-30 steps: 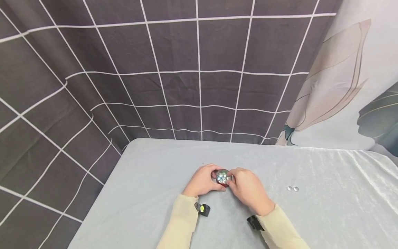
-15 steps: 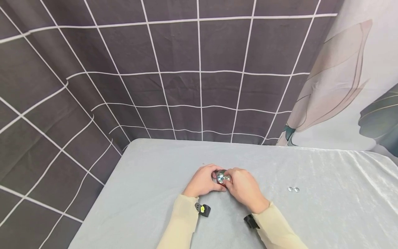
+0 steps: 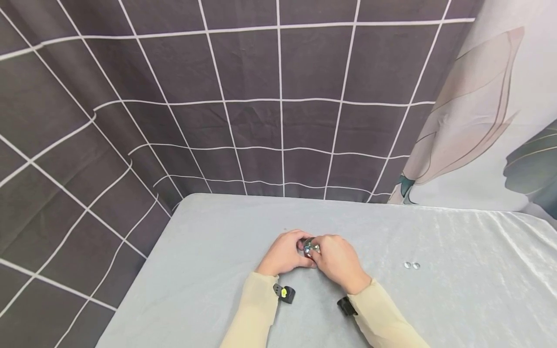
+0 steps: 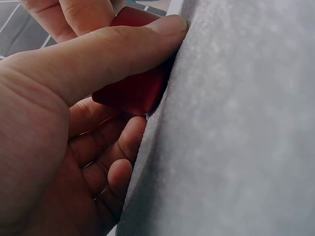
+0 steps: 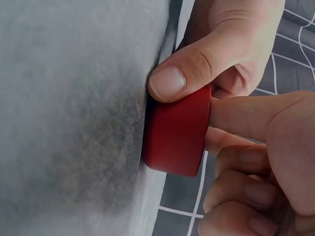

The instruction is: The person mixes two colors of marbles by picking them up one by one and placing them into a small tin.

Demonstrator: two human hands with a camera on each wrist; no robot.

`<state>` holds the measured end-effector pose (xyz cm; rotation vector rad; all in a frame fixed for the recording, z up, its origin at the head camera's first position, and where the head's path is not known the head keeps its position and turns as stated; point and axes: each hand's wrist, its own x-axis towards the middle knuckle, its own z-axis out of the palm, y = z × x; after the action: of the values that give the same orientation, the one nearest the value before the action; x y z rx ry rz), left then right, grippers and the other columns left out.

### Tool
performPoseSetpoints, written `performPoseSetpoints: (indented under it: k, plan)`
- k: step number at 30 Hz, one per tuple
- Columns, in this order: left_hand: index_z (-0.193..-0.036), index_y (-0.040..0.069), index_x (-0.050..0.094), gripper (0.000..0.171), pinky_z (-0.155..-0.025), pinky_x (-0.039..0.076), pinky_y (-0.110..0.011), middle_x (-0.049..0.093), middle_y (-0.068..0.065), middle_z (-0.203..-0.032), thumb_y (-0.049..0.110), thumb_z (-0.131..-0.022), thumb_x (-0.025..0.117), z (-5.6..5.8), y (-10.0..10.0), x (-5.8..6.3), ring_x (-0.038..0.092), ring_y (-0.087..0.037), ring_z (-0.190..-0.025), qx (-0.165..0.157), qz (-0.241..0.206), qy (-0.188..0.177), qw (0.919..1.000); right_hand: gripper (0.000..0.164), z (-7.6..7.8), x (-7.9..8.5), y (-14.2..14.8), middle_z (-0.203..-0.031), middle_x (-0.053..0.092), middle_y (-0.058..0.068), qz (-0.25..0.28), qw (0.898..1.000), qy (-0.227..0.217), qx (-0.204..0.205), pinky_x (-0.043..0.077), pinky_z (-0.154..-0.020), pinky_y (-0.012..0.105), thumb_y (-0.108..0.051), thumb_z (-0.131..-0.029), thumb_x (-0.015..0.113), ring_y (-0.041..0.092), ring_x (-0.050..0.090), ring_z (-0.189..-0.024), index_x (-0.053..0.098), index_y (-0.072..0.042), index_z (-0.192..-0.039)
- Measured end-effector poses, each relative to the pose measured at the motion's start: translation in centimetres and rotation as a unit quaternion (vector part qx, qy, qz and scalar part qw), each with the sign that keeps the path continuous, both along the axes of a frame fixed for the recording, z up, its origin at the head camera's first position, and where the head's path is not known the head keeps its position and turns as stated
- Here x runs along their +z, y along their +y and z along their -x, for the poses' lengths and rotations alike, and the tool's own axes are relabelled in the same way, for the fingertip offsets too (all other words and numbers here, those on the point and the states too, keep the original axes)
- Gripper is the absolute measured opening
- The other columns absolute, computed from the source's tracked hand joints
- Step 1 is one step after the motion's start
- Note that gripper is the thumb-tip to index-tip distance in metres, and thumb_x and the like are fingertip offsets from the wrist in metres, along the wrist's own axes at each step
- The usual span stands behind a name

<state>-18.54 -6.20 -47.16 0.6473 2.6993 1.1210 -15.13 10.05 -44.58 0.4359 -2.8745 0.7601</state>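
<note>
A small red round container (image 5: 179,137) stands on the cloth-covered table, with shiny clear pieces (image 3: 311,248) showing in its open top. My left hand (image 3: 283,253) grips it from the left. In the left wrist view the thumb (image 4: 113,59) lies along the red wall near the cloth. From the right, my right hand (image 3: 337,258) reaches over the rim, its fingertips in among the shiny pieces. The right wrist view shows one digit (image 5: 241,115) going in over the rim and the other fingers (image 5: 246,196) curled outside. Whether those fingertips pinch a piece I cannot tell.
Two small clear discs (image 3: 412,265) lie side by side on the pale table cloth (image 3: 457,299), to the right of my hands. A dark grid-patterned curtain (image 3: 243,121) hangs behind the table and along its left side. A floral curtain (image 3: 470,121) hangs at the back right.
My right hand has moved a little left, from the container's right edge to over its opening, and covers more of the shiny pieces. My left hand has kept its place round the container.
</note>
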Motion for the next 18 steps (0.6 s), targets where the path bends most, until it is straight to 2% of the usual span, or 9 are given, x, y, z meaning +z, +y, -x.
performPoseSetpoints:
  k: [7, 18]
  plan:
    - [-0.12, 0.015, 0.071, 0.06, -0.076, 0.045, -0.022, 0.06, 0.012, -0.089, 0.023, -0.065, 0.094, 0.06, 0.02, 0.02, 0.054, -0.004, -0.079, -0.002, 0.0, 0.001, 1.0, 0.007, 0.24, -0.06, -0.25, -0.078, 0.071, -0.001, -0.001, 1.0, -0.016, -0.004, 0.049, -0.057, 0.038, -0.011, -0.081, 0.074, 0.015, 0.058, -0.064, 0.077, -0.011, -0.087]
    - [-0.12, 0.015, 0.071, 0.06, -0.076, 0.045, -0.023, 0.061, 0.012, -0.09, 0.022, -0.064, 0.095, 0.07, 0.03, -0.11, 0.054, -0.004, -0.079, 0.0, -0.008, -0.001, 1.0, 0.004, 0.31, -0.17, -0.16, -0.074, 0.068, -0.004, 0.004, 1.0, -0.021, 0.0, 0.049, -0.057, 0.036, -0.01, -0.082, 0.074, 0.012, 0.056, -0.062, 0.077, -0.012, -0.084]
